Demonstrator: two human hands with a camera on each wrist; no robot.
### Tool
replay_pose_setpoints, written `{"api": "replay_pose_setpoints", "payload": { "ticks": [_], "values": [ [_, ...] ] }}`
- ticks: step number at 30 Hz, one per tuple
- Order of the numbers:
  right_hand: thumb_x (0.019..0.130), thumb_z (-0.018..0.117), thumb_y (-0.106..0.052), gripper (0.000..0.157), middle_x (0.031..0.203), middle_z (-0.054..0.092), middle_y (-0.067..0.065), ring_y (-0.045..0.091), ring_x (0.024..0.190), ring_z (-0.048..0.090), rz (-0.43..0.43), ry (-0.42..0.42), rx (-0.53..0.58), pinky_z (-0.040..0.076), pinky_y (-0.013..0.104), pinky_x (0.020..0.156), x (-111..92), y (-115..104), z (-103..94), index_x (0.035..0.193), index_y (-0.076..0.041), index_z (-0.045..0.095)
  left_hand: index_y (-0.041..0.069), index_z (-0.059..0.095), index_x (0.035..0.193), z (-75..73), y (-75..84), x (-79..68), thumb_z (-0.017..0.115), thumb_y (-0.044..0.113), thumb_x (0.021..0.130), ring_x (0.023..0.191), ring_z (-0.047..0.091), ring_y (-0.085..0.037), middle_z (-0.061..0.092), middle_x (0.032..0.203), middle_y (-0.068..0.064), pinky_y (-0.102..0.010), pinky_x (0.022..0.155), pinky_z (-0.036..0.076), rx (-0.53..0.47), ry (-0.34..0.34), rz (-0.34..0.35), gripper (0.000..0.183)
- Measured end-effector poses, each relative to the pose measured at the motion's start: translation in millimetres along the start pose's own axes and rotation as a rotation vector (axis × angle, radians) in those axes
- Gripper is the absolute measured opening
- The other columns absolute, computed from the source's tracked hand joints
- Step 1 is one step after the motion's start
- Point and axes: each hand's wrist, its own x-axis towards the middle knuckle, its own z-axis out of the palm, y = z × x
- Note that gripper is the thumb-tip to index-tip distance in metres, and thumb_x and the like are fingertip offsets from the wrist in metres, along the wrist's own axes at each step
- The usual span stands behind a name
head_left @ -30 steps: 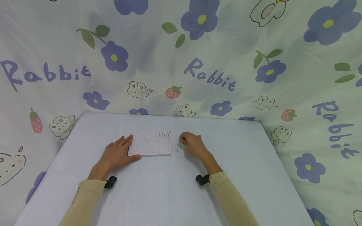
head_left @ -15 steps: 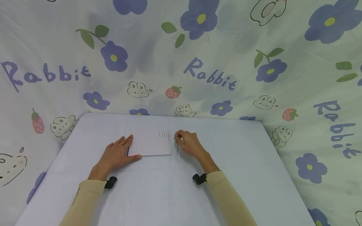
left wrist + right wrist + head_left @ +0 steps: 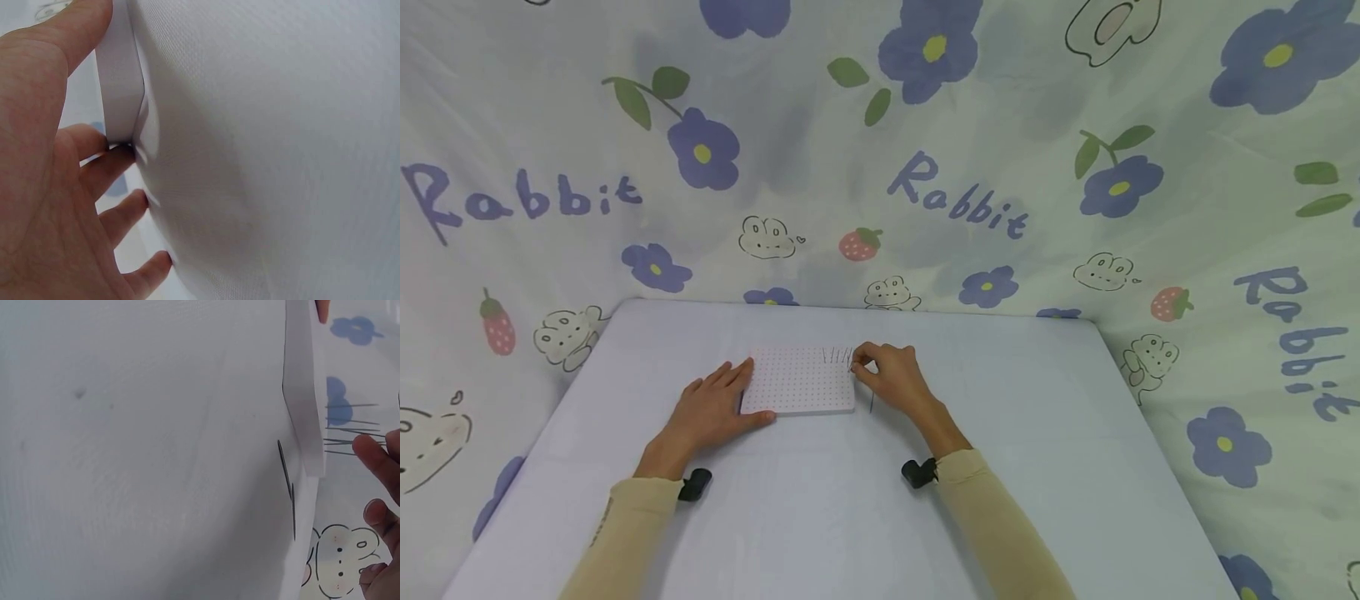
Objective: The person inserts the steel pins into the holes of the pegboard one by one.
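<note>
A white board (image 3: 797,385) with a grid of small dots lies on the table. My left hand (image 3: 707,414) rests spread at its left side, the thumb along the front edge. At the board's far right corner my right hand (image 3: 891,377) pinches a thin dark needle between thumb and forefinger; the fingers hide most of it. Several thin needles (image 3: 352,405) stand upright in the board close to these fingertips. In the right wrist view, two dark needles (image 3: 284,469) lie on the cloth beside the board's right edge.
A white cloth (image 3: 820,500) covers the table. Behind and to the sides hangs a printed curtain (image 3: 820,167) with flowers and rabbits. A small black camera (image 3: 919,473) sits on each wrist.
My right hand has moved left from the needles on the cloth to the board's far right corner, with a needle in its fingers. The left hand and board stay in place.
</note>
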Motion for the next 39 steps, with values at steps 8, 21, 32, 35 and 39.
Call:
{"api": "replay_pose_setpoints", "payload": {
  "ticks": [8, 21, 32, 35, 39],
  "values": [
    [0.098, 0.066, -0.032, 0.010, 0.100, 0.075, -0.011, 0.014, 0.089, 0.066, -0.001, -0.008, -0.004, 0.038, 0.044, 0.091, 0.2, 1.7, 4.0, 0.105, -0.026, 0.070, 0.000, 0.025, 0.158, -0.8, 0.1, 0.4, 0.062, 0.075, 0.083, 0.147, 0.024, -0.047, 0.034, 0.158, -0.026, -0.073, 0.111, 0.019, -0.004, 0.004, 0.004, 0.113],
    [0.098, 0.066, -0.034, 0.012, 0.101, 0.075, -0.012, 0.011, 0.090, 0.065, 0.017, -0.030, -0.038, 0.037, 0.041, 0.089, 0.7, 1.6, 7.6, 0.108, -0.028, 0.072, 0.000, 0.025, 0.158, -3.0, -0.1, 1.5, 0.065, 0.071, 0.084, 0.147, 0.024, -0.048, 0.034, 0.158, -0.026, -0.073, 0.111, 0.020, -0.007, 0.002, 0.010, 0.110],
    [0.099, 0.066, -0.035, 0.015, 0.102, 0.075, -0.014, 0.010, 0.089, 0.063, 0.027, -0.037, -0.072, 0.038, 0.042, 0.089, 1.0, 0.9, 11.7, 0.111, -0.030, 0.072, 0.000, 0.024, 0.158, -1.0, -2.0, 1.8, 0.064, 0.071, 0.084, 0.147, 0.025, -0.047, 0.034, 0.158, -0.026, -0.073, 0.111, 0.021, 0.000, 0.005, 0.017, 0.110],
    [0.099, 0.066, -0.035, 0.015, 0.102, 0.075, -0.014, 0.010, 0.089, 0.062, 0.029, -0.042, -0.067, 0.038, 0.043, 0.089, 0.9, -0.3, 10.9, 0.110, -0.030, 0.072, -0.001, 0.024, 0.158, -0.9, -1.9, 1.6, 0.064, 0.071, 0.084, 0.147, 0.025, -0.047, 0.034, 0.158, -0.026, -0.073, 0.111, 0.021, -0.001, 0.003, 0.016, 0.110],
    [0.099, 0.066, -0.035, 0.014, 0.102, 0.075, -0.014, 0.009, 0.090, 0.063, 0.034, -0.047, -0.062, 0.038, 0.043, 0.090, 0.8, -1.3, 10.8, 0.110, -0.030, 0.073, -0.001, 0.024, 0.158, 0.1, -2.1, 1.1, 0.064, 0.072, 0.084, 0.147, 0.025, -0.047, 0.034, 0.158, -0.026, -0.073, 0.111, 0.020, -0.002, 0.002, 0.011, 0.111]
  ]
}}
